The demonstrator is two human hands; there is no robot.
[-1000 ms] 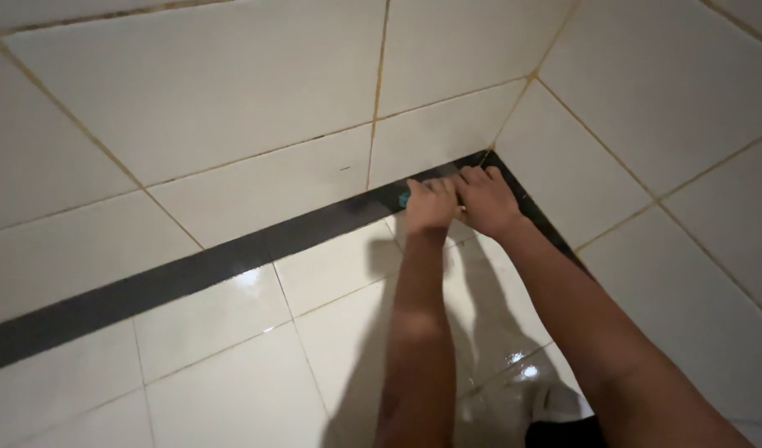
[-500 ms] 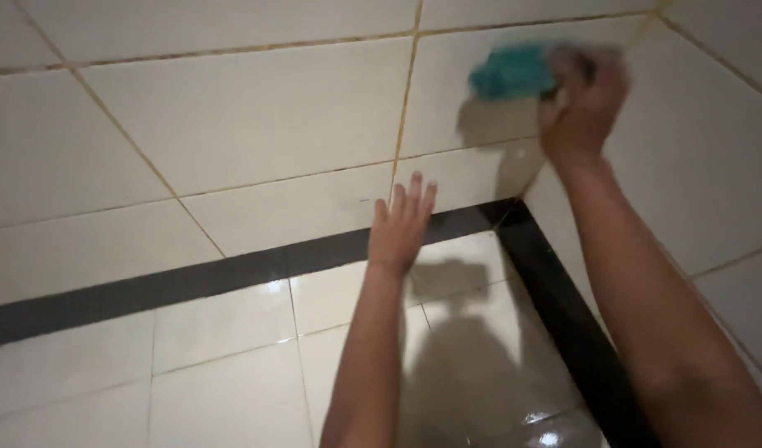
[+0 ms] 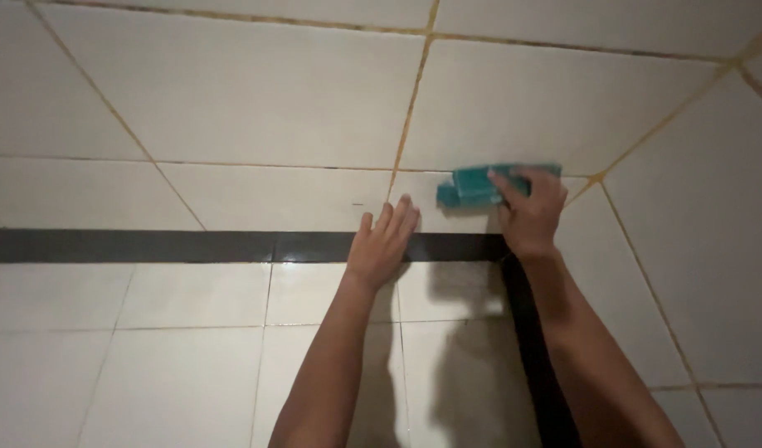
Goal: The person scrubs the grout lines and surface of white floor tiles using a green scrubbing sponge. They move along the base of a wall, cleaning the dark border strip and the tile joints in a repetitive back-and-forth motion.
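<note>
My right hand (image 3: 530,211) grips a teal scrubbing sponge (image 3: 474,186) and presses it flat against a white wall tile, just left of the room corner. My left hand (image 3: 383,241) rests open with fingers spread, its palm on the dark tile band (image 3: 148,246) and its fingertips on the white tile above. The two hands are about a hand's width apart. Both forearms reach up from the bottom of the frame.
White wall tiles (image 3: 256,91) with yellowish grout lines (image 3: 410,99) cover the view. The dark band turns down at the corner as a vertical strip (image 3: 530,357). A second tiled wall (image 3: 704,249) meets this one at the right.
My right hand has brought the sponge down from high on the wall to just above the dark band. My left hand stays planted on the band.
</note>
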